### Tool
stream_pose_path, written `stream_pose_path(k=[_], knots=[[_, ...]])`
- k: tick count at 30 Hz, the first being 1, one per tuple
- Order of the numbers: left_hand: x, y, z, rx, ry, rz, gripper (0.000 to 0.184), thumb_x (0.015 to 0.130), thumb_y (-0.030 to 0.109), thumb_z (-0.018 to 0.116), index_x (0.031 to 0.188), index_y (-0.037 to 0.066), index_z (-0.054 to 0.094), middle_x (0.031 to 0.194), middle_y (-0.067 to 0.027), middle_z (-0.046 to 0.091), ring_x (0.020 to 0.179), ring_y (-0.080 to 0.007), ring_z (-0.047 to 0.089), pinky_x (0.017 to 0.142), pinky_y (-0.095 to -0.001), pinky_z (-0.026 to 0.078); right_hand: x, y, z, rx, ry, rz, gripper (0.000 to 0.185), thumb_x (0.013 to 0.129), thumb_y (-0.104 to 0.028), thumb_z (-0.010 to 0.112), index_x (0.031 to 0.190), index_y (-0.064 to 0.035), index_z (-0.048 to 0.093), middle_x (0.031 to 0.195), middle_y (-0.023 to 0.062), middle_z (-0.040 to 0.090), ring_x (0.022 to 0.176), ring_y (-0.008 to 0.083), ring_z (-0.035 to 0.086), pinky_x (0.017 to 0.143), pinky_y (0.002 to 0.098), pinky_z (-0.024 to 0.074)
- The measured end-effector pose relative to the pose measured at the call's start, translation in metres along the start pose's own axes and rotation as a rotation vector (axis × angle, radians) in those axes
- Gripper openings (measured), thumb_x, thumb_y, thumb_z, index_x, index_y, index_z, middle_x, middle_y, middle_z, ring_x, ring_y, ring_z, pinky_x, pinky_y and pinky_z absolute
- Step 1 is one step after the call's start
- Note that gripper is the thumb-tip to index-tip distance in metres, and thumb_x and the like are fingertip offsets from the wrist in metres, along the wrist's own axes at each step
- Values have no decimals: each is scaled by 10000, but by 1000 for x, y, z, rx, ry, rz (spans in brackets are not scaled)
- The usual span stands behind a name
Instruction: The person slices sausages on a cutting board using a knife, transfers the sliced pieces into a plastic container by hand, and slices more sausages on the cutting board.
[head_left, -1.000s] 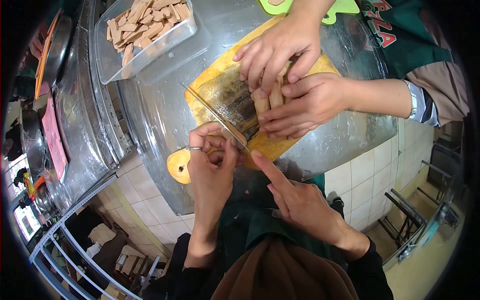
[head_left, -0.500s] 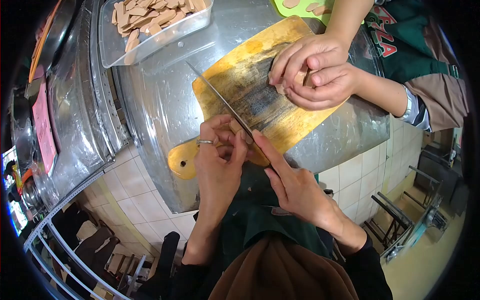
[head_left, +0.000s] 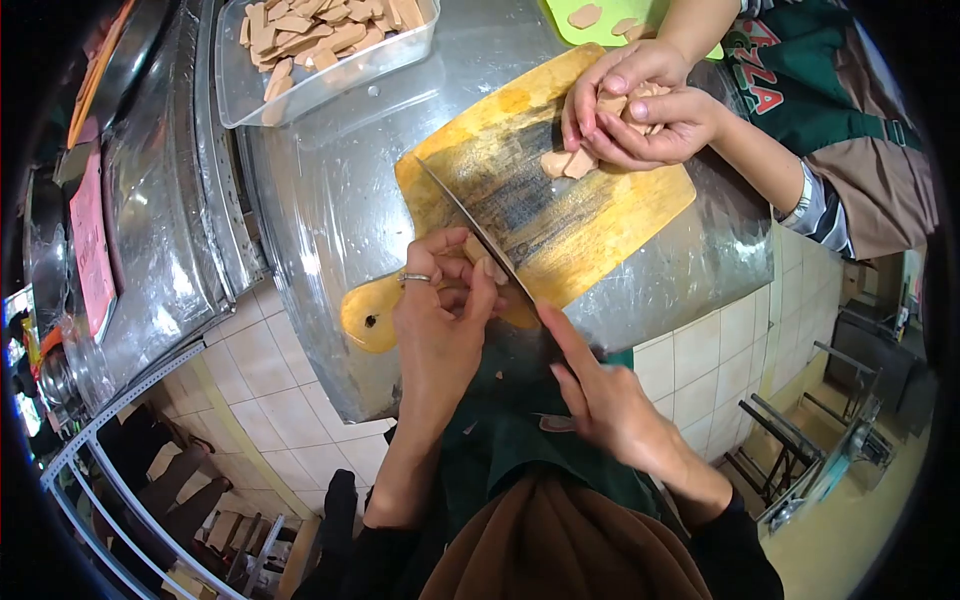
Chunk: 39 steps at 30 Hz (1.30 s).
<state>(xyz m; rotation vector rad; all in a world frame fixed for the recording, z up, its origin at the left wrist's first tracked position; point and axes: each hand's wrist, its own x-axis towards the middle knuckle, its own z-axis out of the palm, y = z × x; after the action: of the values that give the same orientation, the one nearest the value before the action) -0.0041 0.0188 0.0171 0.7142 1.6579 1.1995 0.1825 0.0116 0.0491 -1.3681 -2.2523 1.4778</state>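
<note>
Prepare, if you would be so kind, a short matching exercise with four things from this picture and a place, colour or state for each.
Column one
1. Knife
2. Plastic tub
3. Cutting board
4. Co-worker's hands

Column two
A. Yellow, with a dark patch on its surface
B. Cupped around a pile of tan slices
C. Held in the wearer's right hand
D. Clear, with many tan pieces inside

Right pairs: 1-C, 2-D, 3-A, 4-B
</note>
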Motion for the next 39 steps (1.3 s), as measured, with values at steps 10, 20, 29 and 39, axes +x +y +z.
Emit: stream_pose_path(k=[10,20,29,39], knots=[[1,-14,0,-44,8,94,313,983,36,594,1256,-42,463,879,-71,641,679,-123,676,619,-229,557,-6,4,-18,-335,-41,-14,739,939,6,560,1576,-192,243,721,223,633,615,408,637,578,470,520],[1,-10,-1,-101,8,45,296,992,66,596,1242,-38,476,908,-84,671,697,-116,687,633,-222,555,-29,-8,-25,-50,-10,-89,708,969,-21,539,1582,-181,224,752,210,666,593,367,648,586,443,536],[2,-14,-4,-96,-6,60,299,990,77,610,1222,-42,463,930,-95,679,736,-136,704,654,-232,568,-33,0,-24,-44,-62,-49,685,993,-55,537,1586,-199,227,648,177,611,556,337,634,548,429,530],[1,-9,-6,-140,-33,12,242,995,70,603,1160,-21,452,941,-99,652,761,-140,698,665,-232,570,-33,-8,-31,-32,-141,65,721,966,-39,562,1579,-233,236,702,202,643,618,388,647,558,457,533]])
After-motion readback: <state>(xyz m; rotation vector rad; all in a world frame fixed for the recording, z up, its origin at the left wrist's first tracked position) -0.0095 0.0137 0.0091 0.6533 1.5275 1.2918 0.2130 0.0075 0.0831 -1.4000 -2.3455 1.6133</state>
